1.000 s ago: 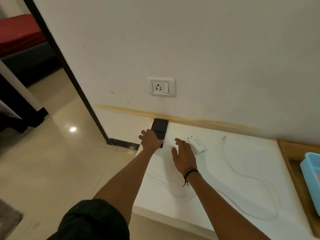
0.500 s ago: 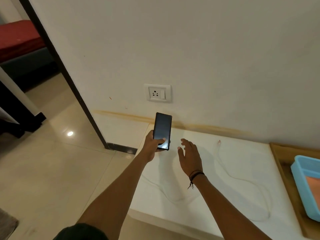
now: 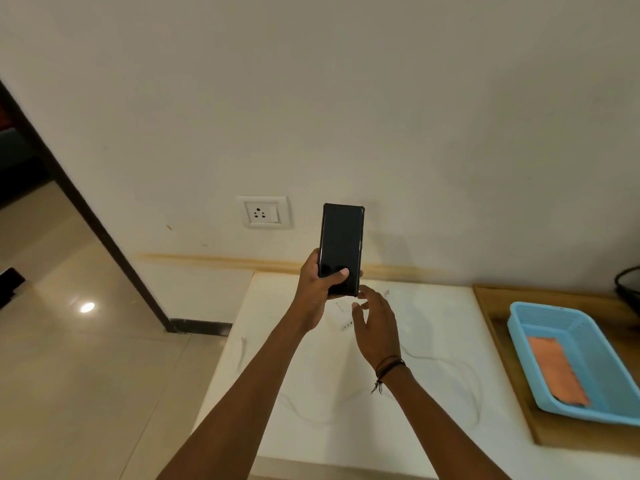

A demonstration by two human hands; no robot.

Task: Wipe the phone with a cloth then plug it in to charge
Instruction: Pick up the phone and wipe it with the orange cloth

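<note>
My left hand grips the lower end of a black phone and holds it upright above the white tabletop, screen dark and facing me. Just below and right of the phone's bottom edge, my right hand hovers with fingers spread, holding nothing. An orange cloth lies flat in a light blue basket at the right. A thin white cable loops across the tabletop; the white charger block is mostly hidden under my right hand. A white wall socket sits left of the phone.
The basket rests on a wooden board at the table's right side. A dark round object shows at the far right edge. A dark door frame and glossy tiled floor lie to the left.
My left hand has picked the phone up off the table and raised it upright. My right hand has left the charger and lifted toward the phone's lower end.
</note>
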